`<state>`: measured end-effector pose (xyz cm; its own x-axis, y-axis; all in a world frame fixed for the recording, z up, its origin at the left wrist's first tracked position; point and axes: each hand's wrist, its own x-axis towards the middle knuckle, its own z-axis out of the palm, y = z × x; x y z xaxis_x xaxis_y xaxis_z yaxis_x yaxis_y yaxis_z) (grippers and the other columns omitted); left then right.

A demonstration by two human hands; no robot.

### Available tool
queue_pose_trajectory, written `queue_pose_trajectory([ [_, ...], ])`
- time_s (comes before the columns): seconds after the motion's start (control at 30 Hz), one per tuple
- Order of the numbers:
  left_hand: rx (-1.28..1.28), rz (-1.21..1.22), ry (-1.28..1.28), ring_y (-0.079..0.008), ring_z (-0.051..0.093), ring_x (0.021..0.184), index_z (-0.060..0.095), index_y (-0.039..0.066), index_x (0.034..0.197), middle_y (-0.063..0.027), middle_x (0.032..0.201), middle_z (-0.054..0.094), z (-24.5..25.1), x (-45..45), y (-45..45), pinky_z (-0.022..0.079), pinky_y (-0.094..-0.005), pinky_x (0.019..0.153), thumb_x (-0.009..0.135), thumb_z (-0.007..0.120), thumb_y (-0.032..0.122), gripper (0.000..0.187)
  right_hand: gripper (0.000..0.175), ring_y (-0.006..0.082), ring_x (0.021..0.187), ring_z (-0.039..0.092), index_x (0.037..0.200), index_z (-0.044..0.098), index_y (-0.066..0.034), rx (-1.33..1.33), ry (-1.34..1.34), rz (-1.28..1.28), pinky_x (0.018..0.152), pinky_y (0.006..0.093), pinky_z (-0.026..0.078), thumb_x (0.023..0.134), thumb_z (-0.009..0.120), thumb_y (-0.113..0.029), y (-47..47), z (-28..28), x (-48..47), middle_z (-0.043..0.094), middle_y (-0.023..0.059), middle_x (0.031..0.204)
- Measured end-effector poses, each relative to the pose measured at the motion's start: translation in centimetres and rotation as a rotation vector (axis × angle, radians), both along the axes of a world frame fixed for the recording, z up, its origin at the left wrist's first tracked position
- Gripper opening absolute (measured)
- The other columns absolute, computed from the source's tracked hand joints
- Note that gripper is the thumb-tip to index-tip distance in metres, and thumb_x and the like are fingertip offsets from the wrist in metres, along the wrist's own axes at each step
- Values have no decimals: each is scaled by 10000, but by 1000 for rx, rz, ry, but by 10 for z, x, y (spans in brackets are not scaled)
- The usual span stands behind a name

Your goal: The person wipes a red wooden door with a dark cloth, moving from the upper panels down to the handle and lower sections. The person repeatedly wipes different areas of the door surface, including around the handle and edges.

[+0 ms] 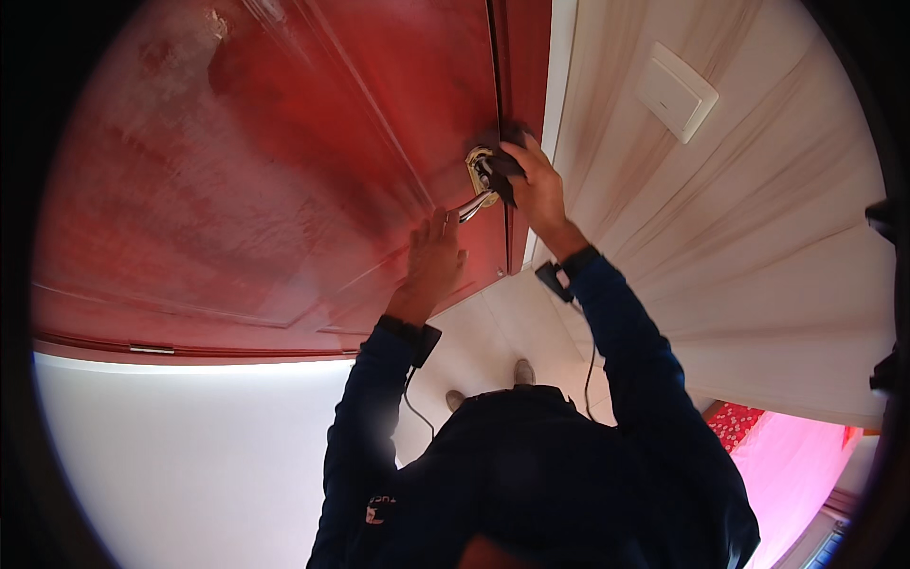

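Note:
A red panelled door fills the upper left, with a brass-coloured lock plate near its edge. From the plate a shiny lever handle points down and left. My right hand grips a dark cloth against the plate and the door edge, hiding part of both. My left hand is at the free end of the lever, fingers extended; whether they press on it or only rest beside it cannot be told.
A light switch sits on the wood-patterned wall to the right. Below are the tiled floor and my shoes. Pink fabric lies at the lower right. A white wall stands at the lower left.

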<state>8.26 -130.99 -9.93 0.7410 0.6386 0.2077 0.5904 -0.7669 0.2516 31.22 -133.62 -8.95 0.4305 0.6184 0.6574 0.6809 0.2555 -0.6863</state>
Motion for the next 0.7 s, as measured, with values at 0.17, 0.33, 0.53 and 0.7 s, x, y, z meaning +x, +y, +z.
queue_pose_trajectory([
  [0.17, 64, 33, 205, -413, 631, 1184, 550, 15, 1315, -229, 1277, 642, -10, 51, 33, 522, -526, 952, 885, 715, 222, 505, 315, 185, 1129, 666, 1258, 665, -5, -166, 551, 99, 974, 308, 533, 949, 651, 52, -87, -40, -21, 693, 109, 1289],
  [0.33, -18, 270, 132, -398, 712, 981, 626, 124, 1197, -173, 1005, 730, -44, 86, 57, 563, -534, 838, 893, 699, 271, 345, 301, 184, 1016, 704, 1232, 670, 1, -208, 590, 36, 871, 308, 570, 935, 679, 48, -161, -100, -24, 728, 99, 1202],
  [0.53, -117, 338, 34, -361, 727, 952, 645, 193, 1206, -122, 957, 751, -74, 88, 64, 565, -509, 801, 867, 693, 238, 346, 370, 187, 1098, 674, 1263, 675, -26, -317, 713, -43, 975, 298, 529, 903, 686, 64, -201, -146, -24, 707, 84, 1229],
  [0.7, -224, 349, -135, -353, 724, 937, 710, 180, 1062, -111, 969, 754, -90, 86, 60, 558, -491, 787, 844, 704, 227, 223, 392, 186, 1145, 653, 1262, 680, -29, -374, 914, -2, 1006, 303, 511, 890, 641, 89, -203, -144, -22, 696, 82, 1260],
])
